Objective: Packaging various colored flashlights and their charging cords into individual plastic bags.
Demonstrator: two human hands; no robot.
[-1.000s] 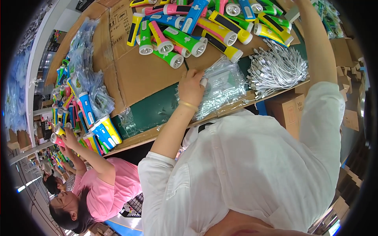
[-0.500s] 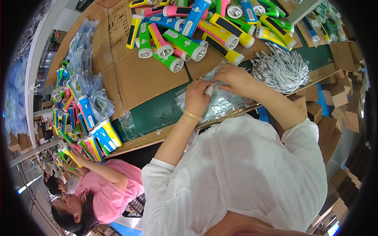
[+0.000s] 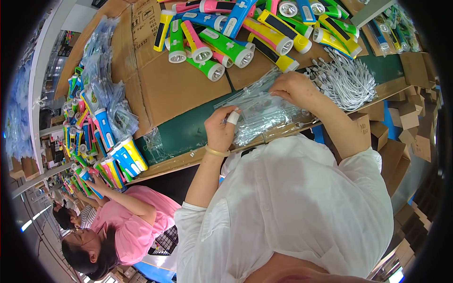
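Observation:
My left hand [image 3: 221, 128] is closed at the left end of a clear plastic bag [image 3: 257, 96], a white wrap round its thumb. At the bag's other end, the fingers of my right hand [image 3: 293, 89] are bent and pinched on the film. The bag stretches between both hands, above a stack of clear bags [image 3: 264, 125] at the table's near edge. Just right of my right hand lies a bundle of white cables [image 3: 351, 82]. Beyond my hands, a heap of colourful flashlights [image 3: 229, 45] rests on cardboard.
Flat cardboard [image 3: 174, 94] covers part of the green table [image 3: 184, 134]. At the left are bagged items [image 3: 101, 70] and more flashlights [image 3: 127, 158]. A co-worker in pink [image 3: 137, 221] handles flashlights there. Open cardboard boxes [image 3: 401, 111] stand at the right.
My hands have moved apart: the left toward the left and slightly nearer me, the right slightly to the right. The clear bag is now stretched between them.

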